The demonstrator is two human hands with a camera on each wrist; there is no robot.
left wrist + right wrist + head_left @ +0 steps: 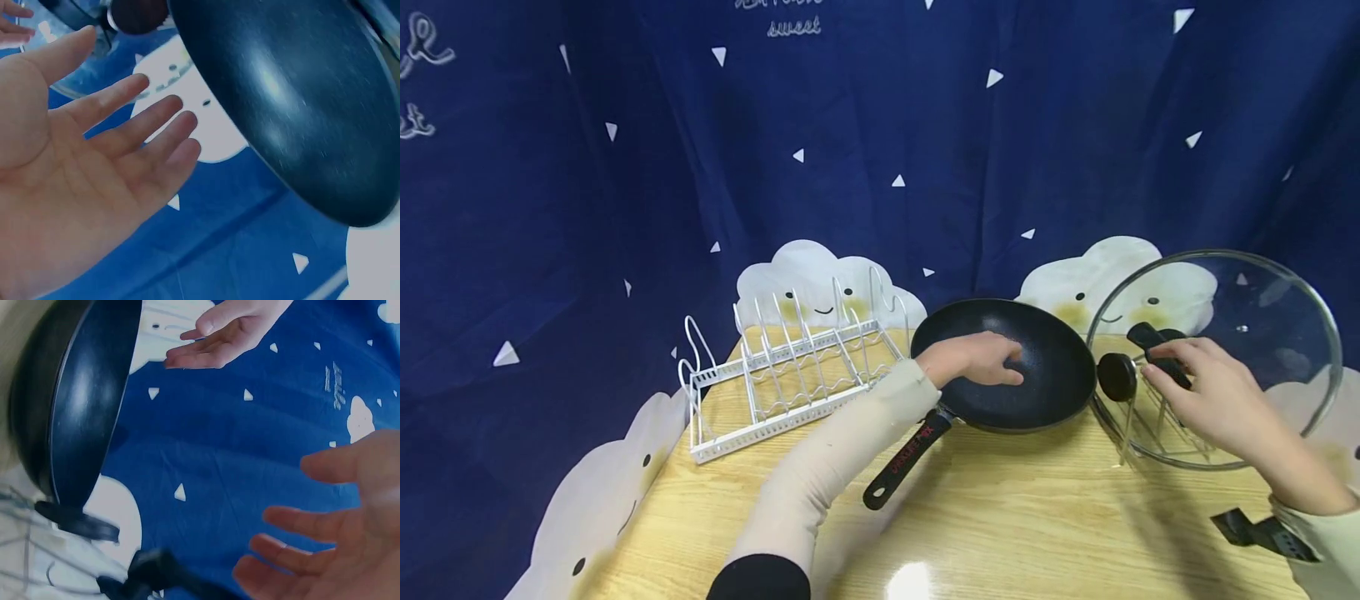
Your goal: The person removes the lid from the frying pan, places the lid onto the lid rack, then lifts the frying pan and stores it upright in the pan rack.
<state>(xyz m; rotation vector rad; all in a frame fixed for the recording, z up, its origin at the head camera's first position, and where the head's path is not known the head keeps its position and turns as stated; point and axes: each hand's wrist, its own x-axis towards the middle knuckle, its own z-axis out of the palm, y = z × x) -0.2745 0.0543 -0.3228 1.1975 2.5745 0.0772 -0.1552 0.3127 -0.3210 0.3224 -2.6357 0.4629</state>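
Note:
A black frying pan [1045, 367] rests on the table with its handle [910, 458] pointing to the front left. My left hand [977, 357] hovers over the pan in the head view; in the left wrist view its fingers [172, 134] are loosely extended and apart from the pan [294, 94]. At the right, a clear glass lid [1292, 333] with a metal rim stands tilted up. My right hand [1225, 404] is beside a black handle [1157, 354] in front of the lid. Nothing lies between the right fingers [306, 522] in the right wrist view.
A white wire rack [793, 383] with upright dividers stands left of the pan. Between pan and lid is a round black knob [1117, 377] with metal wires below it. A dark blue curtain [850, 108] hangs behind the wooden table [1037, 517]. A black strap [1262, 533] hangs by the right wrist.

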